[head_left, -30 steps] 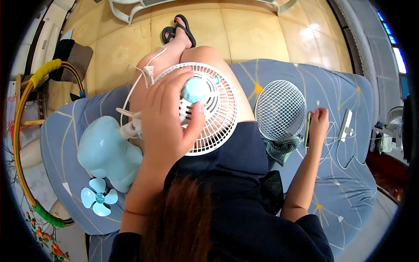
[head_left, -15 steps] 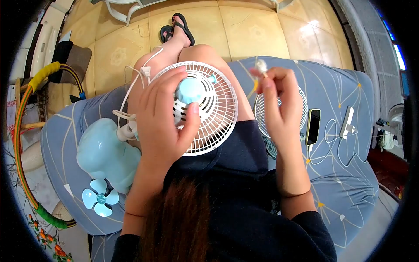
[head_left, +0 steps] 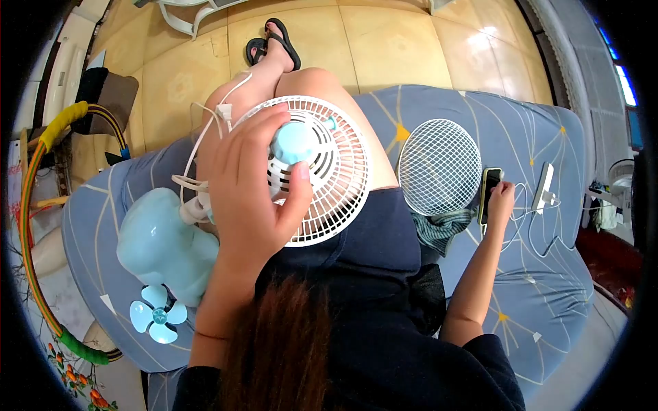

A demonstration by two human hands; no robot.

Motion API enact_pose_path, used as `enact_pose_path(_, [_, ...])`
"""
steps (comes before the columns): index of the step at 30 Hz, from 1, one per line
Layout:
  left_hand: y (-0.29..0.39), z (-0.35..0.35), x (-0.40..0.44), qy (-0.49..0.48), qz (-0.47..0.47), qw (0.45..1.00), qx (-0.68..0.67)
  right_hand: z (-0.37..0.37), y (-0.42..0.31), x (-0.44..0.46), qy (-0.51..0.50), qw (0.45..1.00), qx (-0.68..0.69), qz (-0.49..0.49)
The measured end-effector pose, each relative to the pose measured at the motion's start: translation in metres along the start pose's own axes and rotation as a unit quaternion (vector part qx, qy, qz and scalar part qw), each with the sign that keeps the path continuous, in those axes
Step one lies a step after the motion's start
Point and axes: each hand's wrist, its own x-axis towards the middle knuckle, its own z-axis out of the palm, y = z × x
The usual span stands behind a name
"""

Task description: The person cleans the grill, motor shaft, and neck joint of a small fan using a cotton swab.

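My left hand (head_left: 250,178) is closed round the back of a small fan's white rear grille (head_left: 343,188), its fingers and thumb framing the light blue round hub (head_left: 293,142). The grille rests on my lap, joined to a light blue fan base (head_left: 161,240) lying on the left. My right hand (head_left: 502,198) reaches out over the edge of a phone (head_left: 489,185), its fingertips pinched together; a small pale bit shows by them, too small to name. Between lap and phone lies the white front grille (head_left: 440,168).
Light blue fan blades (head_left: 158,314) lie on the patterned blue seat cover (head_left: 541,308) at the left. A white power strip (head_left: 543,188) and cables are at the right. A striped cloth (head_left: 442,231) sits below the front grille. A taped hoop (head_left: 31,205) stands at far left.
My right hand has moved right and down from above the front grille to the phone, carrying a small white thing away. My left hand stays on the fan.
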Motion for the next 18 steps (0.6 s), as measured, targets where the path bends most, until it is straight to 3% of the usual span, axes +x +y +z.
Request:
enact_pose_path(8, [0.001,-0.001,-0.001,0.004,0.003,1.0,0.009,-0.005,-0.035,-0.005,0.021,0.999,0.031,-0.029])
enact_pose_path(11, [0.002,0.0,-0.003,0.006,0.001,1.0,0.013,-0.028,-0.106,-0.04,-0.001,0.986,0.144,-0.086])
enact_pose_path(13, [0.001,0.0,-0.003,0.008,0.005,1.0,0.016,-0.026,-0.135,-0.057,-0.033,0.956,0.241,-0.166])
enact_pose_path(18, [-0.002,0.002,-0.005,0.013,0.01,1.0,0.013,-0.058,-0.233,-0.127,-0.182,0.889,0.334,-0.256])
